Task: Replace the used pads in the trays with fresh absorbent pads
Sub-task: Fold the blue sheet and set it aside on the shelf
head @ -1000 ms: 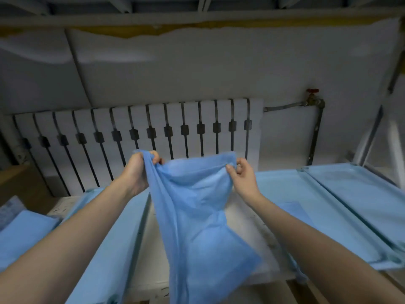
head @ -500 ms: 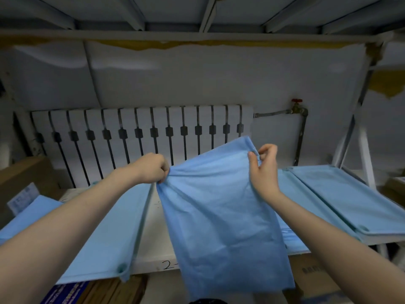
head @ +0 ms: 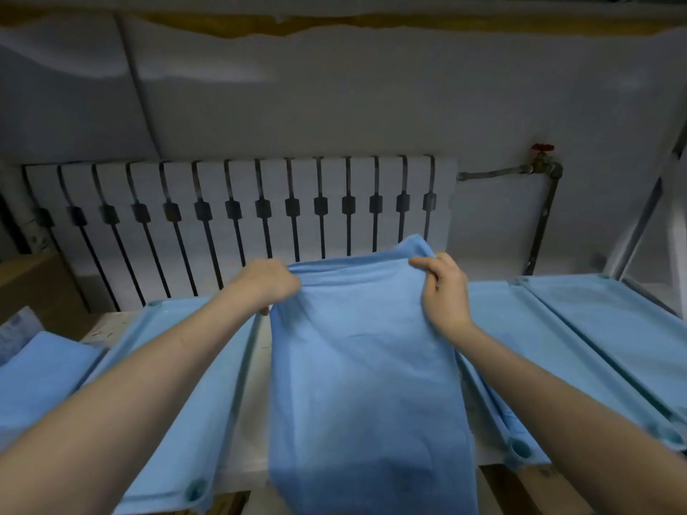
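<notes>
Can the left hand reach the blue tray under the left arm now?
Probably yes: the left tray lies just below the left hand, nothing between. But that hand holds the blue pad, so it must let go first.

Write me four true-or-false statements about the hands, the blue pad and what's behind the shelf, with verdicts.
1. The left hand and right hand both grip the top edge of the thin blue absorbent pad. True.
2. That pad lies flat inside the light-blue plastic tray on the left. False: it is held up between the trays.
3. A white ribbed radiator stands against the wall behind. True.
4. The valve handle on the grey pipe is green. False: it is red.
</notes>
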`<move>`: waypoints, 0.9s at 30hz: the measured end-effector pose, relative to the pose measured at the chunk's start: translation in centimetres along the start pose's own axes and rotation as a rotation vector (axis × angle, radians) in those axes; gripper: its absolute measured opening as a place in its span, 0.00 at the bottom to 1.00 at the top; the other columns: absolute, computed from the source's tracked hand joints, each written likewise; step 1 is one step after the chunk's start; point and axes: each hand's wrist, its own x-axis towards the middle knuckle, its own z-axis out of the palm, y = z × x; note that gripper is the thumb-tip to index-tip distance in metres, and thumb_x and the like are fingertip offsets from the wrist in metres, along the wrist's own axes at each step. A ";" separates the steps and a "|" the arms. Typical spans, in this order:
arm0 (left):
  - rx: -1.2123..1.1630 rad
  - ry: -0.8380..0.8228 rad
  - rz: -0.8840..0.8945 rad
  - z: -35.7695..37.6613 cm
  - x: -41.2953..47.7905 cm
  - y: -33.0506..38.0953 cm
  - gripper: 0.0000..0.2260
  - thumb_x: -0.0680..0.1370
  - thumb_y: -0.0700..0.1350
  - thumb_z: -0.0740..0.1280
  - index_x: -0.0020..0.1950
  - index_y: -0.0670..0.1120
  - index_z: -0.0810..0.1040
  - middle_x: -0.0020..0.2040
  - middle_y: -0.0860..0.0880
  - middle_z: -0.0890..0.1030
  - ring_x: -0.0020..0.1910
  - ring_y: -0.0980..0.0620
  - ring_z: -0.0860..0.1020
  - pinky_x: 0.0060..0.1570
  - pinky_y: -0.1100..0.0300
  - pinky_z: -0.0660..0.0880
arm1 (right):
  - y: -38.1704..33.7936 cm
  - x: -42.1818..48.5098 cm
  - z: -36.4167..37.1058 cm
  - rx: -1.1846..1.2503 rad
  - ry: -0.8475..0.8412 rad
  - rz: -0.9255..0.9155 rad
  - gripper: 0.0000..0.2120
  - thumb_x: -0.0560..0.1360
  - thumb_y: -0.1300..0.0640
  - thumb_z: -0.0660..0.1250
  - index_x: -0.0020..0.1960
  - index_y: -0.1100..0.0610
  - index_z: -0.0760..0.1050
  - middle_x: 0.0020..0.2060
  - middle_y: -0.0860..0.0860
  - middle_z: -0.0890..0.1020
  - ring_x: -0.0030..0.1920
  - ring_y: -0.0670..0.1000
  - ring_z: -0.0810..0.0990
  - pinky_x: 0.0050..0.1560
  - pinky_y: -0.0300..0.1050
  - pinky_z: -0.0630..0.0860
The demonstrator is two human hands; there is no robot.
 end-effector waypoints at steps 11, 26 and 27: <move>-0.104 0.118 -0.008 9.9 10.3 -0.9 0.11 0.72 0.39 0.63 0.53 0.37 0.74 0.56 0.39 0.75 0.48 0.42 0.77 0.39 0.58 0.70 | 8.3 1.8 8.7 -0.387 -0.422 0.034 0.36 0.71 0.69 0.57 0.76 0.52 0.54 0.65 0.51 0.62 0.50 0.58 0.72 0.39 0.46 0.68; 0.047 -0.319 0.191 20.5 3.4 -2.5 0.27 0.78 0.51 0.60 0.76 0.49 0.59 0.76 0.43 0.56 0.76 0.46 0.55 0.72 0.52 0.59 | 10.3 -8.3 9.0 -0.576 -0.943 0.055 0.16 0.79 0.55 0.55 0.65 0.57 0.68 0.64 0.55 0.69 0.64 0.58 0.69 0.58 0.51 0.72; 0.063 -0.315 0.187 20.5 2.6 -2.9 0.27 0.79 0.51 0.60 0.77 0.49 0.57 0.77 0.43 0.55 0.76 0.46 0.54 0.73 0.53 0.58 | 10.3 -8.7 8.1 -0.596 -0.927 0.065 0.15 0.79 0.55 0.54 0.64 0.57 0.68 0.63 0.55 0.70 0.63 0.58 0.69 0.57 0.52 0.73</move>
